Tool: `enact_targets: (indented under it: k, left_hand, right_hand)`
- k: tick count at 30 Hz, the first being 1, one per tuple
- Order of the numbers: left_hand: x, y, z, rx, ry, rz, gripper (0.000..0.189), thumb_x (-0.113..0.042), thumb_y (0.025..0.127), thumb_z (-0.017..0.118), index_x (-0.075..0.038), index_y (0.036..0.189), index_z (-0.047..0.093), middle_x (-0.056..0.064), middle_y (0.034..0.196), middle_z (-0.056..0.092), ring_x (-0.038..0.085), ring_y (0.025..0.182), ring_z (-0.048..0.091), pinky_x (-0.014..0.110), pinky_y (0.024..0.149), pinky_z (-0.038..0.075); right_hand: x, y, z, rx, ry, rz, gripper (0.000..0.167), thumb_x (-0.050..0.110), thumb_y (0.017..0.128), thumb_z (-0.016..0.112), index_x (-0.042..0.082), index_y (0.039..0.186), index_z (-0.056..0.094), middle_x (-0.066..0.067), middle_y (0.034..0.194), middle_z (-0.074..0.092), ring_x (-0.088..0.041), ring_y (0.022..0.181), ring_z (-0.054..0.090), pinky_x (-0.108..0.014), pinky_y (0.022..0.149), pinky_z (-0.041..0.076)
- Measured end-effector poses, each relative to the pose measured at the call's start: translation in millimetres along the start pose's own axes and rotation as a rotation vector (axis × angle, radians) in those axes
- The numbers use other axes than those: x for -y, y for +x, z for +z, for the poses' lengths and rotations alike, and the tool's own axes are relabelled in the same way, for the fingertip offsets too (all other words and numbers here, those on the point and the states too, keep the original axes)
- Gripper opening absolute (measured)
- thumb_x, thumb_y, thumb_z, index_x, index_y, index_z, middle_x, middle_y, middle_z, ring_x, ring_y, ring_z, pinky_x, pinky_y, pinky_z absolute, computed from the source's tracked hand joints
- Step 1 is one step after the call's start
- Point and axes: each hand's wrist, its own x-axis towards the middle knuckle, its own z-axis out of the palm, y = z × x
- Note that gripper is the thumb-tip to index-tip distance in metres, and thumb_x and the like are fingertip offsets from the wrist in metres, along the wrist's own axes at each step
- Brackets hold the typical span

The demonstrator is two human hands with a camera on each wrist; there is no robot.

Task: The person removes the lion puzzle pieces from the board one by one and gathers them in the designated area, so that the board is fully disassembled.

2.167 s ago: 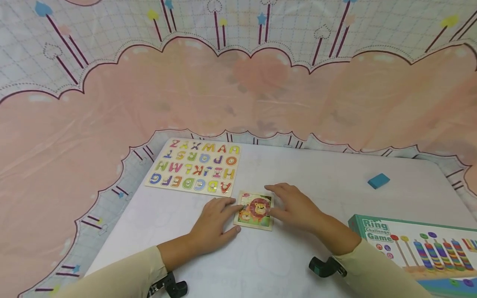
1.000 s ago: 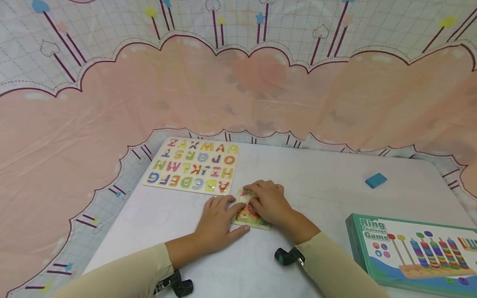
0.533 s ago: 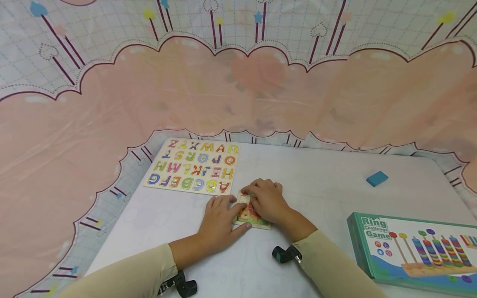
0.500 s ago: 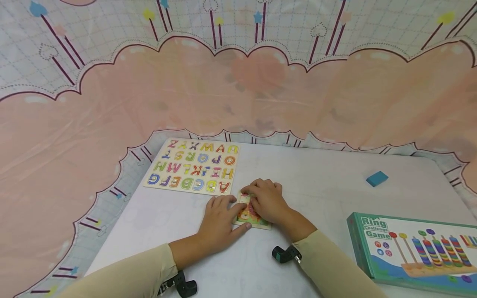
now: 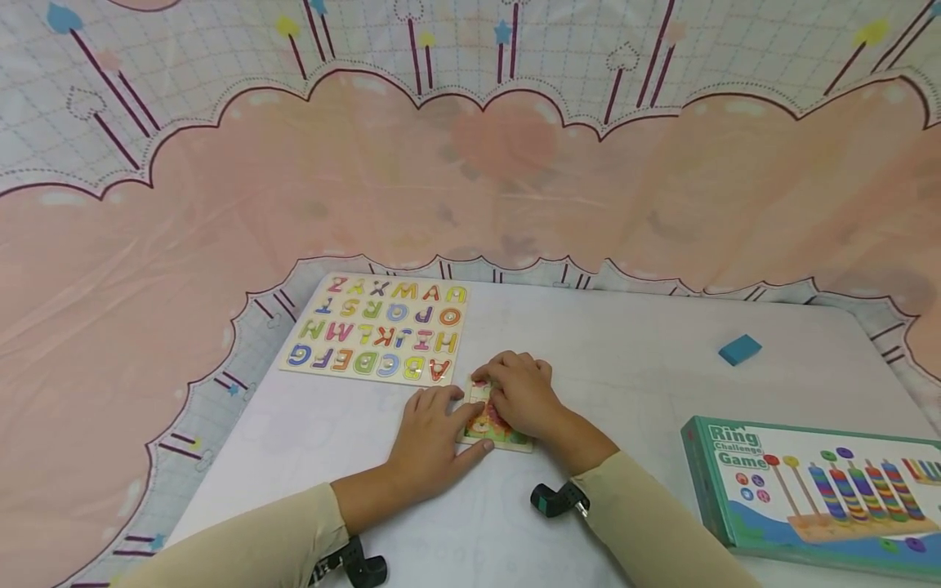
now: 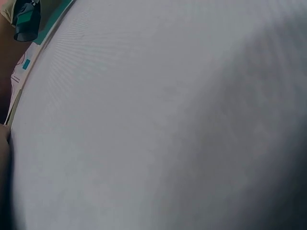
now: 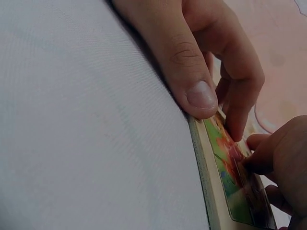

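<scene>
A small square wooden lion puzzle (image 5: 516,443) lies flat on the white table, partly covered by both hands. My left hand (image 5: 430,437) rests at its left side, palm down, the index finger on the picture and the thumb at the near left corner. Over the upper right part bends my right hand (image 5: 525,398), its fingers curled at the far edge and its thumb on the picture. In the right wrist view the puzzle's near edge (image 7: 207,177) shows, with left thumb and index above. Whether a single piece is pinched is hidden.
Behind the left hand lies an alphabet board (image 5: 375,331) with colourful letters. A blue block (image 5: 739,349) sits at the far right. A green and white Ring Challenge Game box (image 5: 809,490) takes up the right front. The left wrist view shows mostly white tabletop (image 6: 120,120).
Since the oldest frame, my right hand has moved left onto the puzzle and curled its fingers there. My left hand has shifted slightly right. Over the last half second both hands barely moved.
</scene>
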Motion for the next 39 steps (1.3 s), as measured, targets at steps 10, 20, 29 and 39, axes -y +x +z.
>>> enact_targets:
  k: [10,20,29,39]
  left_hand:
    - [1.6,-1.7,0.5,-0.009,-0.008,0.008,0.060,-0.063,0.099,0.066,-0.025,0.145,0.069,0.010,0.145,0.055,0.029,0.135,0.047,0.056,0.117,0.033]
    - [1.8,-1.9,2.4,-0.017,0.013,-0.005,0.063,-0.066,0.097,0.066,-0.026,0.146,0.067,0.007,0.145,0.056,0.027,0.135,0.047,0.054,0.119,0.033]
    - [1.6,-2.7,2.3,-0.012,0.013,-0.013,0.064,-0.066,0.097,0.066,-0.027,0.147,0.066,0.007,0.145,0.056,0.028,0.136,0.048,0.054,0.119,0.033]
    - [1.7,-3.6,1.8,-0.012,0.014,-0.008,0.064,-0.066,0.097,0.067,-0.026,0.147,0.067,0.008,0.145,0.056,0.028,0.136,0.047,0.054,0.119,0.033]
  right_hand:
    - [-0.1,0.7,-3.1,-0.003,0.051,0.005,0.035,0.006,0.096,0.069,0.025,0.124,0.075,0.002,0.125,0.068,-0.026,0.118,0.056,-0.061,0.108,0.028]
    - [-0.3,-0.1,-4.6,-0.029,0.134,0.003,0.029,0.012,0.095,0.074,0.026,0.120,0.076,0.009,0.114,0.076,-0.022,0.111,0.058,-0.061,0.106,0.028]
    - [1.8,2.0,-2.9,-0.041,0.185,0.064,0.020,0.014,0.100,0.073,0.028,0.115,0.077,0.011,0.099,0.075,-0.018,0.100,0.057,-0.059,0.105,0.028]
    - [2.3,1.6,-8.3,-0.052,0.372,0.191,0.017,0.017,0.102,0.072,0.028,0.113,0.077,0.008,0.109,0.073,-0.020,0.106,0.062,-0.056,0.108,0.034]
